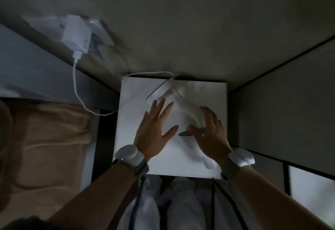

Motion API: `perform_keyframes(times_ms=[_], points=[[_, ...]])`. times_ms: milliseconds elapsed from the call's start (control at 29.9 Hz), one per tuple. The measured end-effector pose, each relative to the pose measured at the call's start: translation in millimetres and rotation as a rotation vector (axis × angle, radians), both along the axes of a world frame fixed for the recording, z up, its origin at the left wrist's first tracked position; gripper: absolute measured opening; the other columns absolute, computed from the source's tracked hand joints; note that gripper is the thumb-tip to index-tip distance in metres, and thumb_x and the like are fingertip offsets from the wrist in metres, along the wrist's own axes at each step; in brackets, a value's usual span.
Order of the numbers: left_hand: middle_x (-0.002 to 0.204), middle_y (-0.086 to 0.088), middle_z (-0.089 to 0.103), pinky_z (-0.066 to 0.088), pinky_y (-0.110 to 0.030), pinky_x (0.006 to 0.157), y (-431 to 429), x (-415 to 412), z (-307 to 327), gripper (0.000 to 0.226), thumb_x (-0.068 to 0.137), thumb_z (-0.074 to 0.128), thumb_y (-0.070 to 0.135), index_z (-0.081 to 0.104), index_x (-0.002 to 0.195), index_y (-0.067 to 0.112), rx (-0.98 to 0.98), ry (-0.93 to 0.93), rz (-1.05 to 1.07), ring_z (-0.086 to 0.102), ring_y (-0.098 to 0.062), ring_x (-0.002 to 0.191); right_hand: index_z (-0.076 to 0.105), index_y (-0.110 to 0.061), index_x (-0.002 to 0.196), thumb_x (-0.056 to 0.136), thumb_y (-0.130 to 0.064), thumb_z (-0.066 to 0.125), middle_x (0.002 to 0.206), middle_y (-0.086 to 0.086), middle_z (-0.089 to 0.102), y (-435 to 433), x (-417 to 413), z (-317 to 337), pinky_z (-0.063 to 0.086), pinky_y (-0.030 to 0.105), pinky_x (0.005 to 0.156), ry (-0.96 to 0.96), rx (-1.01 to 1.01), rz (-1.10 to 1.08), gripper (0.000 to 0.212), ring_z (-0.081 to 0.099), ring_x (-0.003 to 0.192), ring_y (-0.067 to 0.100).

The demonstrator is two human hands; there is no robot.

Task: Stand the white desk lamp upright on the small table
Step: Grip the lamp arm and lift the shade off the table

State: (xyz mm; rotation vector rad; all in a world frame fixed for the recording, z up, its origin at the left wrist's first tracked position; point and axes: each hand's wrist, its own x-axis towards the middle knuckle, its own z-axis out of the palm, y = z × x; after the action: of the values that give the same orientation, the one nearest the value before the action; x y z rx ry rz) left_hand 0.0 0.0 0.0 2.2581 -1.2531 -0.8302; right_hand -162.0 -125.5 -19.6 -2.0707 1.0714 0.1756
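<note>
The white desk lamp lies on its side across the small white table. Its round base is tipped up at the far side, and its head points at the near right corner. My left hand is flat over the table just left of the lamp's stem, fingers spread, holding nothing. My right hand is spread over the stem's right side, thumb near a dark oval spot; I cannot tell whether it touches the lamp. The light is dim.
A white cable runs from a charger on the wall to the lamp's base. A bed with a beige sheet lies to the left. A grey wall panel closes the right side. My legs are below the table's near edge.
</note>
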Motion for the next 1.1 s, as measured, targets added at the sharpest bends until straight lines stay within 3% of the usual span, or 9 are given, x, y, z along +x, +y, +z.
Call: perform_keyframes(times_ms=[267,434,535,601,702,835,1002,1103], points=[[0.167,-0.001,0.009,0.011,-0.045,0.121,-13,7,-30,0.07,0.096,0.053,0.046,0.022,0.155,0.028,-0.067,-0.109,-0.047,0.0,-0.019,0.155,0.023,-0.032,0.149,0.086,-0.061,0.043,0.155,0.002,0.033,-10,-5,-32,0.048,0.05,0.105,0.024,0.038,-0.107,0.072,0.064,0.117,0.03],[0.167,0.0,0.007,0.012,-0.045,0.122,-24,12,-32,0.071,0.096,0.055,0.042,0.021,0.156,0.024,-0.076,-0.123,-0.032,0.0,-0.018,0.155,0.021,-0.029,0.152,0.089,-0.045,0.06,0.161,0.001,0.026,-20,2,-28,0.042,0.047,0.112,0.021,0.103,-0.195,0.076,0.049,0.13,0.018],[0.168,0.0,0.005,0.013,-0.046,0.121,-28,16,-33,0.073,0.096,0.055,0.041,0.019,0.157,0.022,-0.073,-0.134,-0.031,-0.001,-0.019,0.155,0.02,-0.027,0.155,0.085,-0.035,0.069,0.162,0.001,0.026,-29,4,-30,0.036,0.039,0.114,0.017,0.21,-0.268,0.085,0.034,0.145,0.025],[0.168,0.001,0.004,0.014,-0.046,0.121,-28,16,-33,0.073,0.096,0.055,0.04,0.018,0.157,0.022,-0.068,-0.132,-0.028,-0.002,-0.018,0.155,0.02,-0.029,0.156,0.086,-0.032,0.068,0.162,0.0,0.029,-36,7,-32,0.033,0.036,0.112,0.018,0.335,-0.356,0.084,0.033,0.146,0.025],[0.168,0.002,0.005,0.022,-0.051,0.121,-29,14,-36,0.074,0.096,0.055,0.04,0.018,0.157,0.021,-0.064,-0.141,-0.021,-0.002,-0.017,0.155,0.029,-0.026,0.154,0.089,-0.03,0.064,0.158,0.002,0.037,-49,8,-36,0.035,0.031,0.105,0.04,0.458,-0.484,0.073,0.04,0.142,0.027],[0.167,0.0,0.01,0.041,-0.054,0.111,-29,16,-36,0.074,0.095,0.054,0.04,0.019,0.156,0.02,-0.074,-0.165,0.0,0.004,-0.018,0.155,0.043,-0.019,0.147,0.09,-0.028,0.063,0.15,0.008,0.048,-57,12,-42,0.037,0.026,0.097,0.081,0.415,-0.468,0.061,0.048,0.135,0.028],[0.165,-0.004,0.019,0.037,-0.043,0.113,-27,18,-35,0.078,0.09,0.062,0.039,0.026,0.155,0.015,-0.071,-0.281,0.02,0.021,-0.027,0.151,0.058,-0.015,0.134,0.093,-0.027,0.059,0.13,0.012,0.065,-58,12,-40,0.05,0.039,0.097,0.126,0.401,-0.423,0.043,0.061,0.117,0.031],[0.165,-0.005,0.021,0.045,-0.043,0.1,-27,23,-33,0.084,0.086,0.066,0.041,0.025,0.155,0.016,-0.005,-0.328,0.087,0.029,-0.036,0.141,0.066,-0.016,0.119,0.097,-0.032,0.053,0.111,0.009,0.072,-50,11,-37,0.053,0.033,0.077,0.081,0.439,-0.374,0.03,0.067,0.093,0.024]])
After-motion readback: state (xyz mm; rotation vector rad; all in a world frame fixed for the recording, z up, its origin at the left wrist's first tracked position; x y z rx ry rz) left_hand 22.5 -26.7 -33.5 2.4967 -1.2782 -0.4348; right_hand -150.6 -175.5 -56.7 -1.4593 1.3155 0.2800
